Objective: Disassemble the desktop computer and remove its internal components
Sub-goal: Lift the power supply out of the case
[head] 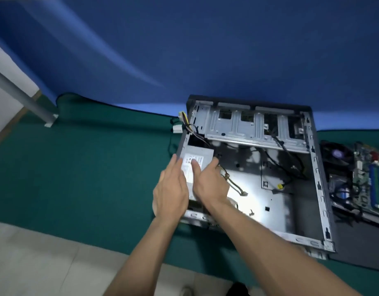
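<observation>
The open desktop case (316, 189) lies on its side on the green table. A grey power supply (195, 154) with a white label sits in the case's left part. My right hand (210, 182) grips the power supply, thumb on the label and fingers over its right edge. My left hand (171, 189) lies with straight fingers along the case's left wall beside the power supply. Loose cables (233, 182) trail over the bare case floor. The drive cage (254, 127) spans the far side.
A removed motherboard (368, 178) and a cooler fan (336, 154) lie on a dark mat right of the case. Power cables with connectors (182, 122) hang out at the case's far left corner. A blue backdrop stands behind; a grey post (24, 97) is far left.
</observation>
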The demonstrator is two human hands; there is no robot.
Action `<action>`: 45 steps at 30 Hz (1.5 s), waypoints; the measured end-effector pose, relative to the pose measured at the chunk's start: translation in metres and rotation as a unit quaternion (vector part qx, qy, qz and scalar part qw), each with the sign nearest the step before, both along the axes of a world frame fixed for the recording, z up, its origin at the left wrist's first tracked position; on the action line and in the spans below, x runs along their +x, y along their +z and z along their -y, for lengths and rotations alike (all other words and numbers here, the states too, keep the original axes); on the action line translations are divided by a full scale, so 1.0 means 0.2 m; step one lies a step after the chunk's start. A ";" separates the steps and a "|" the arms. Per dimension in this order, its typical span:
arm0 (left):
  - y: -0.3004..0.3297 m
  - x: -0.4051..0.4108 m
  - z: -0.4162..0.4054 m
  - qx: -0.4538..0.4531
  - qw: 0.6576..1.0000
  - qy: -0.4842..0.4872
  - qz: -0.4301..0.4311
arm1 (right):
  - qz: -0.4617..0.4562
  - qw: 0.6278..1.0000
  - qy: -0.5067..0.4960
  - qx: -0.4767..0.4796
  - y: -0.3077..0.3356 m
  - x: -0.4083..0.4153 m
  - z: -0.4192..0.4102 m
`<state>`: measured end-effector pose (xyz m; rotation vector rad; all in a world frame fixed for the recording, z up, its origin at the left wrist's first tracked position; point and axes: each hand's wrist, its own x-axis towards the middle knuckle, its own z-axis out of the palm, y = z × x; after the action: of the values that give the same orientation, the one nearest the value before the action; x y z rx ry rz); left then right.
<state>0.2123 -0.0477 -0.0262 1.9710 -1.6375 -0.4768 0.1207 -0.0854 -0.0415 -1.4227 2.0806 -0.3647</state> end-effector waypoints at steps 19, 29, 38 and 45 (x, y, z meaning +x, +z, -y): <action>0.05 -0.03 -0.02 0.066 0.992 -0.036 0.098 | -0.035 0.998 0.045 0.020 -0.07 -0.36 -0.03; 0.04 -0.03 -0.01 0.091 0.985 -0.030 0.143 | 0.396 0.888 0.000 0.234 -0.10 -0.69 -0.08; 0.03 -0.03 -0.01 0.076 0.986 -0.016 0.146 | 0.363 0.901 -0.056 0.231 -0.10 -0.57 -0.07; 0.01 -0.03 0.01 0.024 0.978 -0.053 0.198 | 0.204 0.972 -0.017 0.116 0.10 -0.56 -0.06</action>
<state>0.2072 -0.0503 -0.0234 2.1216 -1.9956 -0.1662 0.0096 -0.0727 -0.0220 -1.0716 1.7473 -0.3769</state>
